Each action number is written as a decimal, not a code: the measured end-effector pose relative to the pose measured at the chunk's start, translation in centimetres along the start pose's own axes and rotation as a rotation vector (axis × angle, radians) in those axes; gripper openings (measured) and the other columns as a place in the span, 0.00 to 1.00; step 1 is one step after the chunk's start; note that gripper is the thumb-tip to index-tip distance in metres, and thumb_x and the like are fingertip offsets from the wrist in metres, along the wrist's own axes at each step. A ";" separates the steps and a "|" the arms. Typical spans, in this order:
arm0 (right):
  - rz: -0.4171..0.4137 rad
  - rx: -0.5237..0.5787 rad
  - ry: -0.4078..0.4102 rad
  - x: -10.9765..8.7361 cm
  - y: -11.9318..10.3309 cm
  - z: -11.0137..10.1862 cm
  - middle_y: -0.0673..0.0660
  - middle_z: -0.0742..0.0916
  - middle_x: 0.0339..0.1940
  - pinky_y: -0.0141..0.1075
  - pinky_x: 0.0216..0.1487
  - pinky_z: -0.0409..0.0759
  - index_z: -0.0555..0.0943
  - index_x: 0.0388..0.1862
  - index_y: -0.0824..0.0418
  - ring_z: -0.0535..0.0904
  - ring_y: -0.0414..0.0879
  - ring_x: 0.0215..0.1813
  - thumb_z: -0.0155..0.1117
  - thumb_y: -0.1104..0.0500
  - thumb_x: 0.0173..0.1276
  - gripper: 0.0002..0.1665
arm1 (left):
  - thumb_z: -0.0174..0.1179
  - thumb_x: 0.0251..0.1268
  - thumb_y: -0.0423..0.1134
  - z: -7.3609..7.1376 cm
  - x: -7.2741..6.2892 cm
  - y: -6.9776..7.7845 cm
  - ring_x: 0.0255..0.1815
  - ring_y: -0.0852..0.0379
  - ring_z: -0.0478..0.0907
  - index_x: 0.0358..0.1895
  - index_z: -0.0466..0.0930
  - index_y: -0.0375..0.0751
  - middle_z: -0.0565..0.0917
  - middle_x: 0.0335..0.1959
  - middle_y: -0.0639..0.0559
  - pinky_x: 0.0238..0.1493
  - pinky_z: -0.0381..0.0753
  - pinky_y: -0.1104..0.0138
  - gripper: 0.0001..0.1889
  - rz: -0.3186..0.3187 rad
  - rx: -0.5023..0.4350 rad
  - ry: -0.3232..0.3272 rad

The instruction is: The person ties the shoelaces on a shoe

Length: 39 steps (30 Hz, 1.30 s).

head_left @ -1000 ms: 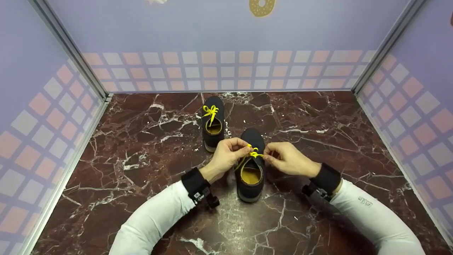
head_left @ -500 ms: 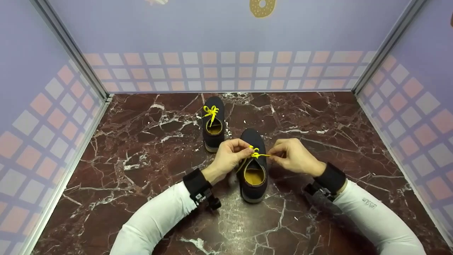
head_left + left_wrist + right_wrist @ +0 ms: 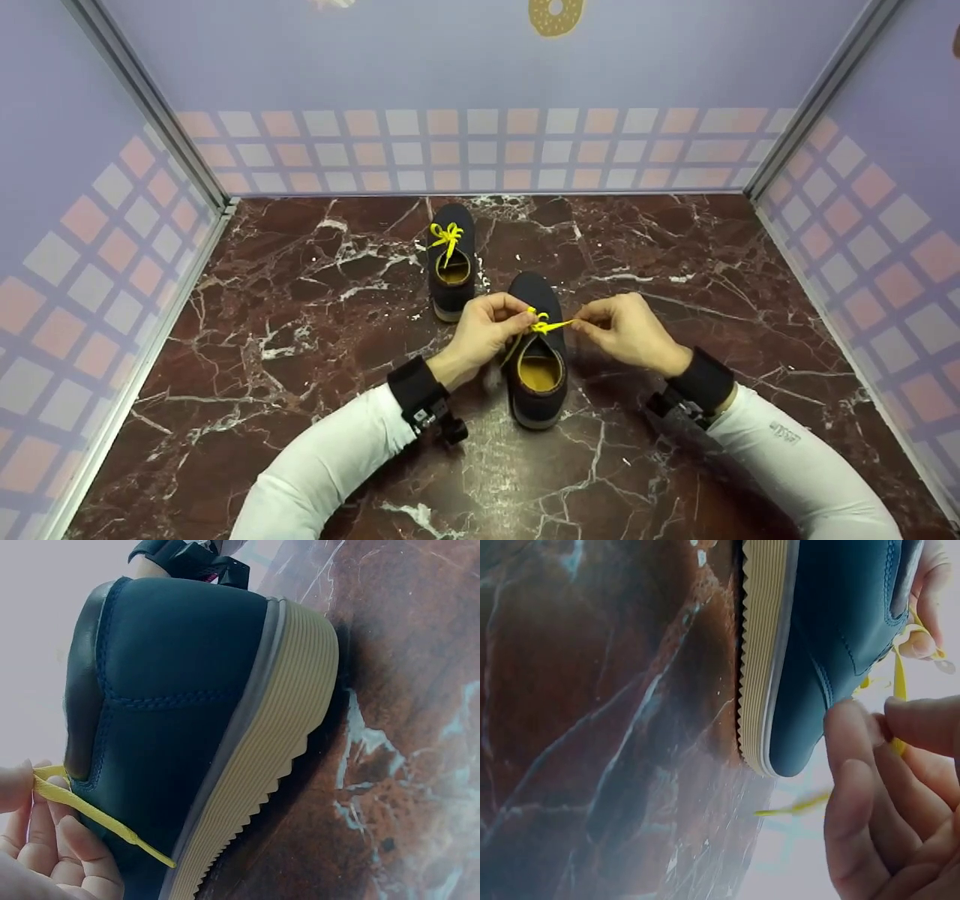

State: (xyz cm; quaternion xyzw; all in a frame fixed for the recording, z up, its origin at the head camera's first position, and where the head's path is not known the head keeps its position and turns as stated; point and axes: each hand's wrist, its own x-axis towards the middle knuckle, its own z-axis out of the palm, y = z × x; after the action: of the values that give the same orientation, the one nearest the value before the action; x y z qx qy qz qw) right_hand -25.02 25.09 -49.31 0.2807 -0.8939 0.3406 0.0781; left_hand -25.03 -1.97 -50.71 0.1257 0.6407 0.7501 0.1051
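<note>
A dark shoe (image 3: pixel 534 292) with a tan lining stands toe-away on the marbled surface, between both hands. My left hand (image 3: pixel 484 330) pinches a part of its yellow shoelace (image 3: pixel 97 816) between thumb and fingers; a loose end hangs down the shoe's side in the left wrist view. Off the shoe's right side, my right hand (image 3: pixel 634 330) pinches another stretch of the lace, drawn taut from the knot area. In the right wrist view a free lace end sticks out past the fingers (image 3: pixel 851 787). The fingers partly hide the knot.
Further back and to the left stands a second dark shoe (image 3: pixel 463 225), its yellow lace (image 3: pixel 448 237) tied in a bow. Patterned panels (image 3: pixel 480 82) enclose the marbled surface (image 3: pixel 330 420) at the back and both sides.
My right hand has moved to the right, and the lace between it and the shoe is longer. The front shoe shifted slightly right at its heel. My left hand barely moved.
</note>
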 end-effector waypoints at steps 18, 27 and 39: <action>-0.099 0.119 0.213 1.4 -2.1 -1.3 0.59 0.97 0.40 0.24 0.33 0.85 0.96 0.51 0.64 0.92 0.47 0.31 0.74 0.72 0.73 0.13 | 0.71 0.74 0.26 0.1 0.1 0.2 0.27 0.65 0.82 0.42 0.91 0.36 0.90 0.25 0.60 0.27 0.74 0.73 0.03 0.028 0.061 0.002; -0.227 0.052 0.188 4.4 -4.5 -2.1 0.62 0.97 0.41 0.17 0.39 0.81 0.95 0.49 0.67 0.92 0.48 0.34 0.70 0.74 0.75 0.11 | 0.74 0.73 0.28 0.2 0.1 0.2 0.29 0.65 0.85 0.44 0.91 0.31 0.91 0.27 0.61 0.31 0.77 0.72 0.03 0.020 0.063 -0.003; -0.220 -0.013 -0.072 9.4 -7.2 -1.1 0.62 0.97 0.44 0.34 0.38 0.78 0.94 0.54 0.64 0.90 0.52 0.35 0.60 0.72 0.80 0.17 | 0.75 0.69 0.26 0.2 0.0 0.5 0.25 0.64 0.87 0.45 0.92 0.22 0.95 0.29 0.57 0.31 0.84 0.73 0.08 0.016 0.034 0.005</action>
State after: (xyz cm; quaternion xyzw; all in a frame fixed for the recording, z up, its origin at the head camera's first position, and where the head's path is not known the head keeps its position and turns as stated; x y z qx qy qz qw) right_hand -28.90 17.19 -41.31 0.3885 -0.8621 0.3140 0.0848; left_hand -24.98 -1.83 -50.20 0.1307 0.6526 0.7403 0.0953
